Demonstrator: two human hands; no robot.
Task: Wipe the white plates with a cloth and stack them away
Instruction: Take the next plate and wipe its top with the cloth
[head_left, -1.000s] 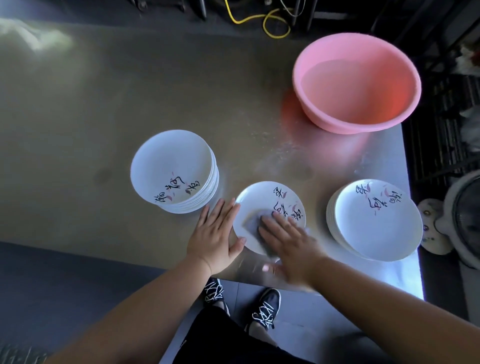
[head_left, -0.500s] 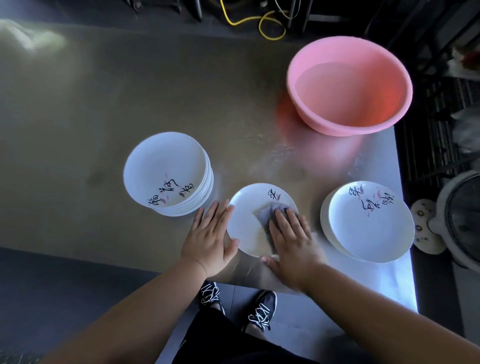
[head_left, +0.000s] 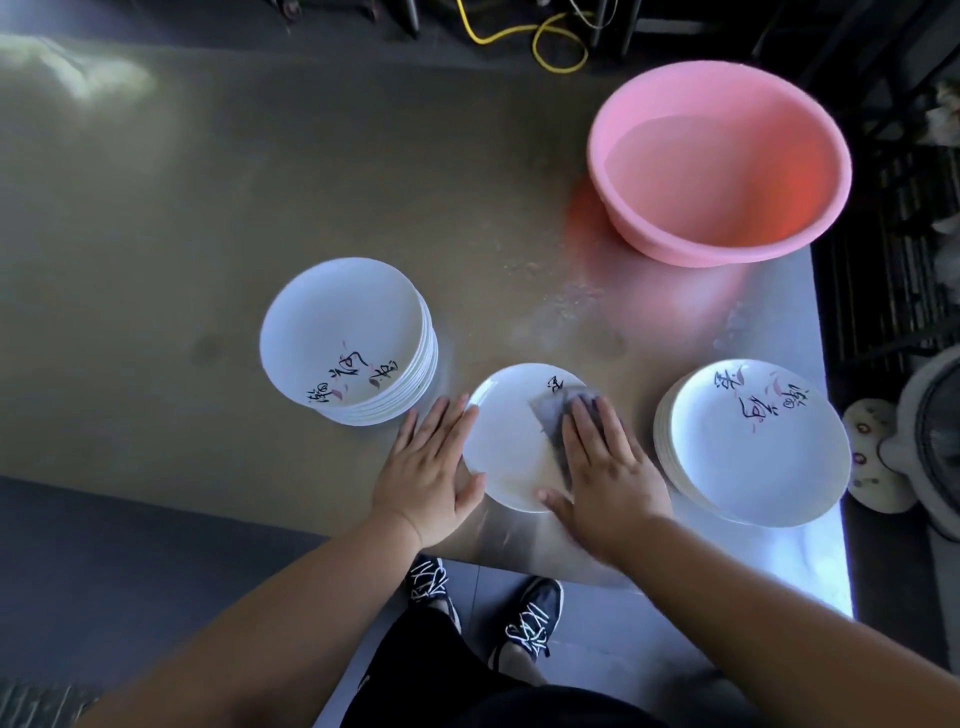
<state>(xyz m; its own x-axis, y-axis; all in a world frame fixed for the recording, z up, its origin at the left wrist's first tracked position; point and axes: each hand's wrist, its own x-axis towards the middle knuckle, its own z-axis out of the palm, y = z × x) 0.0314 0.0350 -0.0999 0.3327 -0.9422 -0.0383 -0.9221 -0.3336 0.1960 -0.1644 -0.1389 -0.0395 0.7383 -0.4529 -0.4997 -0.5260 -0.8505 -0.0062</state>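
1. A dull metal table (head_left: 208, 208) fills the view, with wet drops on its top between the plates and the basin, and a dark floor at its near edge.
2. A single white plate (head_left: 506, 447) lies flat and face up near the table's near edge. It is round, so it has no long axis. Its black lettering sits at its own 1 o'clock rim.
3. A grey cloth (head_left: 550, 423) lies in the right half of that plate. Its long side runs from the plate's 1 o'clock down toward 5 o'clock, and it covers part of the lettering.
4. The right hand (head_left: 605, 473) lies flat on the cloth with fingers straight and close together, pointing to 12 o'clock. It presses the cloth onto the plate, and its thumb stretches along the plate's 6 o'clock rim.
5. The left hand (head_left: 428, 475) lies flat on the table at the plate's 9 o'clock. Its fingers are straight and point to 1 o'clock. Fingertips and thumb touch the rim, and it grips nothing.
6. A tall stack of plates (head_left: 348, 332) stands at 10 o'clock from the single plate, its lettering at the top plate's 6 o'clock.
7. A lower pile of plates (head_left: 753, 452) stands at 3 o'clock, its lettering at 12 o'clock.
8. A pink basin (head_left: 727, 67) stands upright at 1 o'clock, well apart, with water part way up inside.
9. A yellow cable (head_left: 519, 36) lies on the floor at 12 o'clock, and black shoes (head_left: 535, 613) show at 6 o'clock.
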